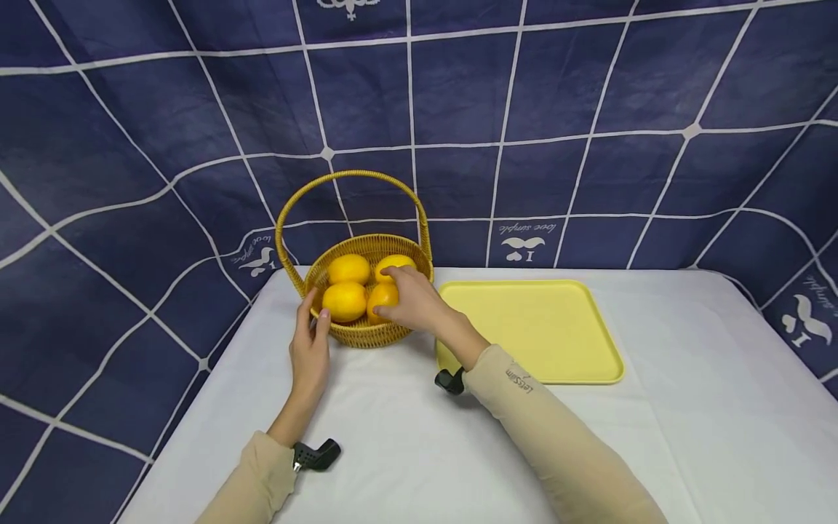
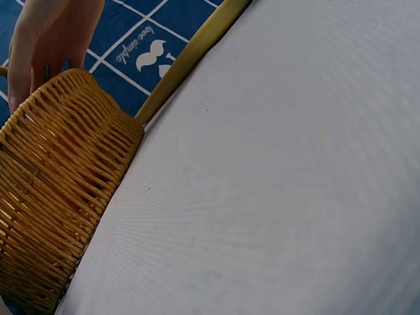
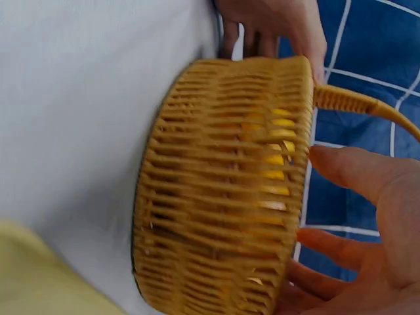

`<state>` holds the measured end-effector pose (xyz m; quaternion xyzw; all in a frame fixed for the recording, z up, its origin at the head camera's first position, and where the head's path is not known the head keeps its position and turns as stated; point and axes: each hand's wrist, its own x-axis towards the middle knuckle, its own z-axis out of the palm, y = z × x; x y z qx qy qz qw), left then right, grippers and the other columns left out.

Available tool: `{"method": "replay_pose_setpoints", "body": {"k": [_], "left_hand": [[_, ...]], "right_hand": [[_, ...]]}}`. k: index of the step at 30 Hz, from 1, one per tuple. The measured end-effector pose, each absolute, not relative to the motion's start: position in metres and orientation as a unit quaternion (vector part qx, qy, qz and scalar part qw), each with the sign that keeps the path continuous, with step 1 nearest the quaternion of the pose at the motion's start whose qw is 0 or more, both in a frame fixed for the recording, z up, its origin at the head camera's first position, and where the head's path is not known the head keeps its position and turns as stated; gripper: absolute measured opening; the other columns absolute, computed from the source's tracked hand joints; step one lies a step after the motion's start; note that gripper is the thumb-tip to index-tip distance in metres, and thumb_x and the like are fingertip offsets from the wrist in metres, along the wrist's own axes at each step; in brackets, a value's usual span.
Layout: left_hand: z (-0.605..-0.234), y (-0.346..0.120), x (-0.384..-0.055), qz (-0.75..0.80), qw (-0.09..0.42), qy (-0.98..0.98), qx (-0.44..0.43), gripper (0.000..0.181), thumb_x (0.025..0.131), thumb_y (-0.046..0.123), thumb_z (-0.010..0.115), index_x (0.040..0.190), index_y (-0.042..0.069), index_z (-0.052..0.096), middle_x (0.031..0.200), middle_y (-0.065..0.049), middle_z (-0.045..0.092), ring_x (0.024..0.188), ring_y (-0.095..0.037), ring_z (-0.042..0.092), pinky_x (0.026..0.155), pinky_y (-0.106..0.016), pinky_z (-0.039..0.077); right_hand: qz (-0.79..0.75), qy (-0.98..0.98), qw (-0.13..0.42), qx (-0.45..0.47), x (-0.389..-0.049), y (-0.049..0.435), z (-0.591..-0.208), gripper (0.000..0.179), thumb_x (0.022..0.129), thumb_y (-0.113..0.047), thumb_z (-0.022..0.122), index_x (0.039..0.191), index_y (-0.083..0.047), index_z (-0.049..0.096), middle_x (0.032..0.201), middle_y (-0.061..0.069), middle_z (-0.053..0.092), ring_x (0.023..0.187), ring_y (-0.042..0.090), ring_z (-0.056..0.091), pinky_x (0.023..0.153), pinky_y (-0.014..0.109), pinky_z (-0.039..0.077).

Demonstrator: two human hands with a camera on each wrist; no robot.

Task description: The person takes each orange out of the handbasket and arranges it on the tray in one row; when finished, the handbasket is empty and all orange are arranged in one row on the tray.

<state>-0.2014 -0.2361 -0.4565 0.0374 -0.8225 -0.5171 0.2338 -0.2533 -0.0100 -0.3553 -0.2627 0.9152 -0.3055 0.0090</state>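
A round wicker basket (image 1: pixel 369 336) with a tall arched handle stands on the white cloth, holding several yellow to orange fruits (image 1: pixel 349 269). My left hand (image 1: pixel 309 356) grips its left rim, thumb at the front and fingers along the outer side. Over the right side of the basket, my right hand (image 1: pixel 419 300) reaches in and holds an orange (image 1: pixel 382 300) between thumb and fingers. Seen from the right wrist, the right hand (image 3: pixel 367 230) bends over the rim, and the left hand (image 3: pixel 279 29) is at the far side. Its hold on the fruit is hidden there by the weave.
A yellow rectangular tray (image 1: pixel 537 331) lies right of the basket, under the right forearm. Behind the white-covered table (image 1: pixel 707 407) hangs a blue curtain (image 1: pixel 458 94) with white lines. The basket's handle (image 1: pixel 353 173) arches above the fruit.
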Motion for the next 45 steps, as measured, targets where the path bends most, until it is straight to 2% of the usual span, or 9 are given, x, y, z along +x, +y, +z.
{"method": "replay_pose_setpoints", "body": {"k": [6,13,17,22,25,32,38,45], "left_hand": [[-0.456,-0.238,-0.201,-0.515,0.242,-0.822,0.033,0.051,0.113,0.042,0.046,0.163,0.034,0.038,0.169,0.009,0.038,0.157,-0.022,0.034,0.126,-0.053,0.034],[-0.458,-0.238,-0.201,-0.515,0.240,-0.822,0.038,0.050,0.113,0.040,0.047,0.162,0.035,0.039,0.168,0.009,0.039,0.157,-0.021,0.034,0.128,-0.051,0.032],[-0.459,-0.236,-0.201,-0.518,0.237,-0.821,0.037,0.051,0.113,0.041,0.046,0.163,0.034,0.038,0.169,0.009,0.038,0.157,-0.020,0.033,0.128,-0.050,0.032],[-0.459,-0.236,-0.200,-0.515,0.236,-0.823,0.038,0.052,0.113,0.041,0.046,0.163,0.030,0.038,0.169,0.009,0.037,0.159,-0.022,0.031,0.130,-0.051,0.027],[-0.460,-0.236,-0.199,-0.514,0.236,-0.824,0.037,0.052,0.113,0.041,0.047,0.163,0.028,0.038,0.169,0.008,0.037,0.159,-0.022,0.031,0.130,-0.051,0.027],[-0.460,-0.236,-0.200,-0.514,0.240,-0.823,0.036,0.051,0.113,0.041,0.046,0.163,0.032,0.038,0.169,0.009,0.038,0.158,-0.020,0.032,0.130,-0.048,0.027],[-0.459,-0.235,-0.200,-0.513,0.238,-0.824,0.038,0.051,0.113,0.040,0.046,0.163,0.032,0.038,0.169,0.011,0.037,0.158,-0.018,0.032,0.131,-0.048,0.027],[-0.458,-0.236,-0.200,-0.509,0.241,-0.826,0.034,0.051,0.113,0.040,0.046,0.163,0.032,0.038,0.169,0.010,0.038,0.158,-0.021,0.033,0.129,-0.050,0.029]], "right_hand": [[-0.239,0.938,-0.004,-0.252,-0.255,-0.028,-0.359,0.069,0.090,-0.034,0.084,0.148,-0.009,0.058,0.138,0.015,0.059,0.121,0.029,0.060,0.101,0.042,0.055],[-0.193,0.957,0.017,-0.218,-0.259,-0.042,-0.359,0.086,0.081,-0.047,0.092,0.151,-0.011,0.057,0.137,0.012,0.063,0.116,0.027,0.064,0.098,0.042,0.059],[-0.202,0.956,0.019,-0.212,-0.261,-0.042,-0.360,0.084,0.079,-0.043,0.094,0.147,-0.009,0.059,0.129,0.009,0.068,0.113,0.025,0.065,0.096,0.039,0.059],[-0.246,0.942,-0.003,-0.230,-0.262,-0.039,-0.364,0.078,0.078,-0.037,0.094,0.139,-0.004,0.060,0.121,0.012,0.069,0.107,0.027,0.066,0.094,0.039,0.059],[-0.273,0.932,-0.021,-0.238,-0.261,-0.033,-0.362,0.076,0.076,-0.036,0.092,0.138,-0.004,0.059,0.122,0.012,0.069,0.109,0.027,0.066,0.095,0.040,0.058],[-0.359,0.899,-0.057,-0.246,-0.257,-0.012,-0.348,0.071,0.075,-0.034,0.091,0.135,-0.011,0.061,0.127,0.006,0.068,0.111,0.024,0.063,0.093,0.039,0.058],[-0.388,0.888,-0.072,-0.237,-0.255,0.011,-0.341,0.072,0.075,-0.035,0.088,0.138,-0.015,0.059,0.132,0.003,0.067,0.113,0.027,0.059,0.093,0.042,0.057],[-0.420,0.876,-0.090,-0.217,-0.256,0.048,-0.338,0.072,0.073,-0.035,0.086,0.135,-0.015,0.057,0.128,0.003,0.066,0.107,0.024,0.064,0.091,0.043,0.060]]}}
